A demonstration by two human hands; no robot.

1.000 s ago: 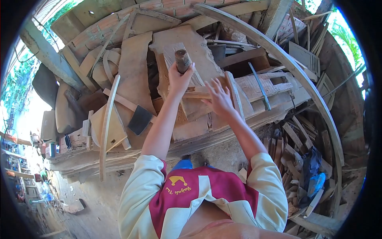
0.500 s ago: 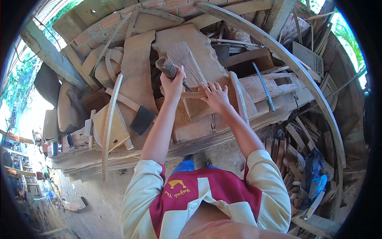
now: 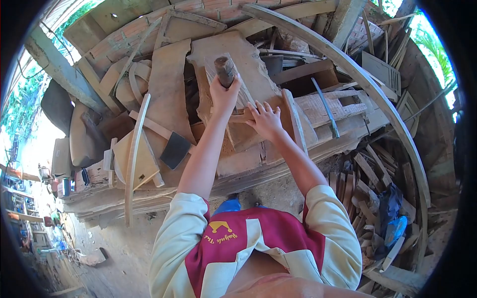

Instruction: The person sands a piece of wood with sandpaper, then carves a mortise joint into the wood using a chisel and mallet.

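My left hand [image 3: 223,97] is closed around the thick, dark wooden handle of a chisel [image 3: 225,72]. The handle stands up out of the fist, and the blade is hidden below it. Just to the right, my right hand [image 3: 267,121] is at the end of a small wood piece [image 3: 240,118], which passes between thumb and forefinger while the other fingers are spread. Beneath both hands lies a pale wooden block [image 3: 243,95] with visible grain, partly covered by the left fist and handle.
A mallet with a dark square head [image 3: 175,150] lies left of my arms. A blue metal bar [image 3: 325,107] rests on the right. Long curved wood strips [image 3: 136,159] flank the bench, and wood scraps [image 3: 370,171] are piled at lower right.
My left hand has moved right and slightly away from me with the chisel, whose handle is now more upright. The blade, visible earlier, is hidden. My right hand has barely shifted.
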